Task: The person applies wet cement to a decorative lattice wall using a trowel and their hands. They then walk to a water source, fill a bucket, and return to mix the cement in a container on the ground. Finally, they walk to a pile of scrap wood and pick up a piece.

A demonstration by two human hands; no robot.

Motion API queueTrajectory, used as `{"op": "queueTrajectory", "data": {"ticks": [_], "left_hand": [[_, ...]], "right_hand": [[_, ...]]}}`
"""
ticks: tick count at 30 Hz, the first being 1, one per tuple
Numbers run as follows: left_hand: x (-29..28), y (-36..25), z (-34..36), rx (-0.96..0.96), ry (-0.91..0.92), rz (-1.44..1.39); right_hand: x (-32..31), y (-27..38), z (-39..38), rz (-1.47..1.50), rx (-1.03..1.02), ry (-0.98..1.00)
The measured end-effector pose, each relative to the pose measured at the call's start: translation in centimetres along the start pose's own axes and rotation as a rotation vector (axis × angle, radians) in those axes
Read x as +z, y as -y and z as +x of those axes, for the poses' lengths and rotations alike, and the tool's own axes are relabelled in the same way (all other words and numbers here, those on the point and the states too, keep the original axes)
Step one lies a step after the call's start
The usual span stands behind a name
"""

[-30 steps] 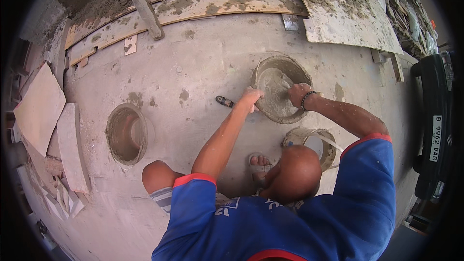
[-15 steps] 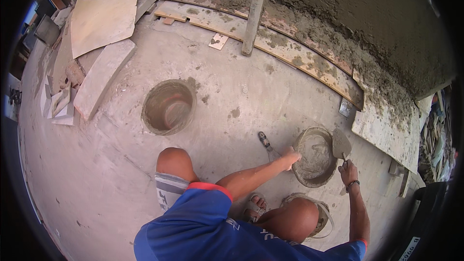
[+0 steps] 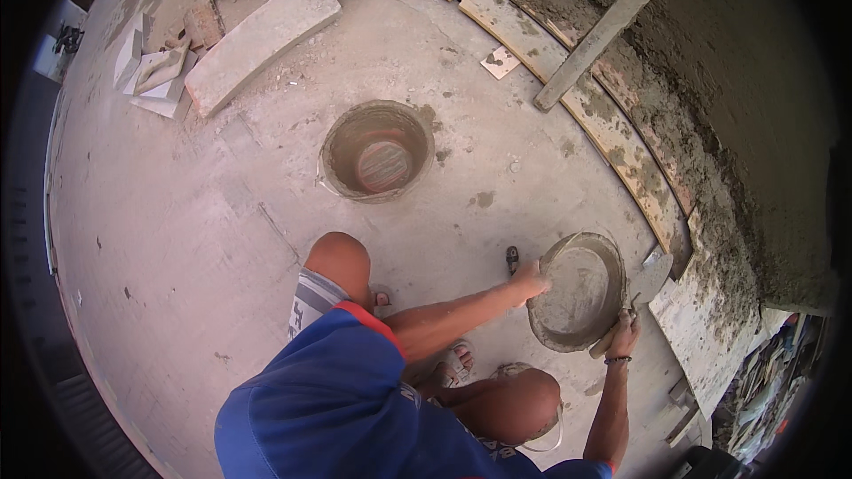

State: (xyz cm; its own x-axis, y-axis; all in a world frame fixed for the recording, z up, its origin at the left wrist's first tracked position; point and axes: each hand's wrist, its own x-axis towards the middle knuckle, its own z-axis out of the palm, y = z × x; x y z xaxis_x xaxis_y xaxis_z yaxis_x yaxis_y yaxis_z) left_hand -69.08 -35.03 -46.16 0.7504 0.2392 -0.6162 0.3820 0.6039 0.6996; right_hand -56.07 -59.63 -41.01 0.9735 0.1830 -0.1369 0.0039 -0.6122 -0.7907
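A mortar-caked bucket [image 3: 579, 294] is in front of me on the right, a grey layer of mortar showing inside. My left hand [image 3: 530, 284] is closed on its left rim. At its lower right side is my right hand [image 3: 621, 334], closed around the handle of a trowel [image 3: 652, 277] and close against the bucket wall. The trowel's grey blade points away beyond the bucket's right rim. A tool with a dark handle [image 3: 512, 257] lies on the floor just beyond my left hand; its other end is hidden.
Another mortar-coated bucket [image 3: 377, 151] stands ahead. A third bucket [image 3: 543, 430] is partly hidden by my knee. Mortar-spattered boards [image 3: 612, 137] line the wall base, with a slanting wooden post [image 3: 612, 27]. A slab [image 3: 257, 49] and blocks [image 3: 160, 71] lie far left.
The view has swung, shifting the surroundings. My right hand has come in against the bucket's side, and the trowel blade has moved off the rim. The bucket looks more tilted.
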Motion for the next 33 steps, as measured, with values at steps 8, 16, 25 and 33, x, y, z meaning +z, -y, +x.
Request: {"op": "queueTrajectory", "data": {"ticks": [8, 16, 25, 33], "left_hand": [[-7.8, -20.6, -14.5, 0.12, -0.17, -0.048], [-15.7, -40.6, -32.7, 0.164, -0.41, -0.185], [-22.8, -45.8, -45.1, 0.214, -0.651, -0.49], [-25.5, -43.2, -51.4, 0.277, -0.786, -0.781]], "right_hand": [[2.0, 26.3, 0.0, 0.065, -0.112, 0.262], [7.0, 52.7, -3.2, 0.196, -0.066, 0.649], [15.9, 70.7, -8.2, 0.041, -0.429, 0.923], [23.0, 77.2, -14.1, -0.124, -0.499, 1.094]]}}
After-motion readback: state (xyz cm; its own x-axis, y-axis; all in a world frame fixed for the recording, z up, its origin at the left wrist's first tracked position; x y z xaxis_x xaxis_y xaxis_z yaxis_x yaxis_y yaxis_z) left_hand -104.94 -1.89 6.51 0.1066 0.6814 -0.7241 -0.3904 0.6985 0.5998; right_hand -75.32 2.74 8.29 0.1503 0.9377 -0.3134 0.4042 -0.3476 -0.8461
